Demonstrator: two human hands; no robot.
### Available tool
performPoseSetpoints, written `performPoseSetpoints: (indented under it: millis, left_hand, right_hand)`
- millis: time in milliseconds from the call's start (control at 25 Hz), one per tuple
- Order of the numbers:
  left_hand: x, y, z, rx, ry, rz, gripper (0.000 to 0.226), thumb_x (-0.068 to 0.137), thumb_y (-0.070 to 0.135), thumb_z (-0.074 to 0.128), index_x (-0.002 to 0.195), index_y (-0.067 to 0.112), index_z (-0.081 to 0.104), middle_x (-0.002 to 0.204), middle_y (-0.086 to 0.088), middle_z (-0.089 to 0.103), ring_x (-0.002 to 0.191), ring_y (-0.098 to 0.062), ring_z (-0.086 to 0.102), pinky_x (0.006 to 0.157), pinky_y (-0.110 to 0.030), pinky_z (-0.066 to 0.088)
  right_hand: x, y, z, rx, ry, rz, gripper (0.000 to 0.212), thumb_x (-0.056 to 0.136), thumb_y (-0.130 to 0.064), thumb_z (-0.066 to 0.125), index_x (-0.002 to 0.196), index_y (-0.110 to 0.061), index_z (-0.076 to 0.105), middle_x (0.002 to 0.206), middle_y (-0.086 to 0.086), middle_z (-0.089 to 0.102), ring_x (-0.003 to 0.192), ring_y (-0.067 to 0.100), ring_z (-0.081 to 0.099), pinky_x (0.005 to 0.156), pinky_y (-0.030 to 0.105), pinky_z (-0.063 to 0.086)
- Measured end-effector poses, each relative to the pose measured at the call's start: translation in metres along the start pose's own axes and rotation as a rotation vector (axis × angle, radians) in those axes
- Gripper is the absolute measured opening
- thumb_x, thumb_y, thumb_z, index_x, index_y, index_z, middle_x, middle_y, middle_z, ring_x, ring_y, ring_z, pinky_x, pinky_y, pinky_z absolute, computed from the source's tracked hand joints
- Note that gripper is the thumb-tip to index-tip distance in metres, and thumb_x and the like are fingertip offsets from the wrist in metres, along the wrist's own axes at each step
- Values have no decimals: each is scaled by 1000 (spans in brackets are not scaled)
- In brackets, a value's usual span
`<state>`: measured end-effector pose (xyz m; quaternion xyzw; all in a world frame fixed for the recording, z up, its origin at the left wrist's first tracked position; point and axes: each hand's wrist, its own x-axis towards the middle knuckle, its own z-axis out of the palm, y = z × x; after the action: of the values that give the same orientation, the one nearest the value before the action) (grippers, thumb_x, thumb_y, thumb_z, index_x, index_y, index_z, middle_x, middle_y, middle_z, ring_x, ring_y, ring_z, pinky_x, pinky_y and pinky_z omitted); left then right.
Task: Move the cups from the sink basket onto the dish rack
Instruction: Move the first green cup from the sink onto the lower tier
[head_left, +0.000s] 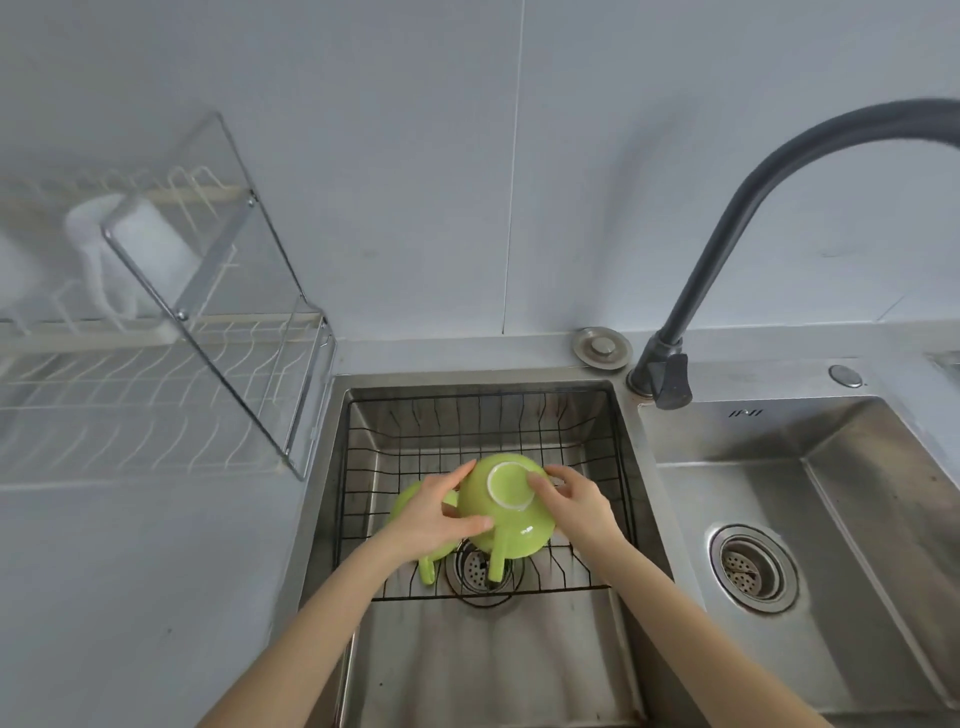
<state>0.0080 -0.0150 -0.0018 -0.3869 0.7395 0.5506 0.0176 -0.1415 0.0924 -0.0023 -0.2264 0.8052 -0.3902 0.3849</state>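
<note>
A green cup (511, 525) is upside down over the black wire sink basket (524, 421), its white-ringed base facing up and its handle pointing toward me. My left hand (434, 514) grips its left side and my right hand (574, 506) grips its right side. A second green cup (408, 501) lies in the basket behind my left hand, mostly hidden, with its handle showing near the drain. The white wire dish rack (145, 395) stands on the counter to the left with a white cup (140, 244) on its upper tier.
The basket sits in the left steel sink bowl (467, 660). A metal frame (244, 332) edges the rack's right end. A dark curved faucet (737, 228) arches over from the right. The right sink bowl (831, 519) has a drain strainer.
</note>
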Motion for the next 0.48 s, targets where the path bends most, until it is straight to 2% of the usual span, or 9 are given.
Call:
performPoseSetpoints:
  millis: [80, 200, 400, 480]
  left_hand:
    - [-20, 0, -7, -16, 21, 36, 79, 75, 26, 70, 140, 29, 24, 135, -5, 34, 91, -8, 55, 81, -23, 45]
    - [-49, -4, -17, -41, 49, 92, 78, 76, 24, 69, 140, 27, 24, 136, -6, 36, 86, -6, 56, 78, -20, 48]
    - [-94, -21, -40, -35, 123, 113, 77, 76, 25, 69, 139, 27, 25, 136, -7, 35, 104, -17, 54, 85, -23, 46]
    - [-111, -31, -51, -33, 150, 125, 76, 76, 26, 69, 139, 27, 26, 136, -4, 36, 105, -14, 51, 85, -19, 42]
  right_hand:
    - [-17, -9, 3, -51, -15, -58, 49, 84, -41, 56, 128, -20, 49, 124, 9, 58, 109, 21, 55, 91, 31, 44]
    - [-43, -20, 11, -121, -60, -135, 56, 82, -43, 59, 132, -22, 44, 126, 9, 53, 102, 17, 52, 84, 26, 41]
    - [-78, -33, 37, -214, -160, -222, 75, 74, -44, 68, 138, -23, 35, 128, 8, 51, 113, 21, 53, 99, 33, 44]
    - [-91, -39, 54, -222, -186, -233, 80, 72, -41, 71, 139, -22, 33, 129, 9, 50, 115, 21, 52, 102, 36, 43]
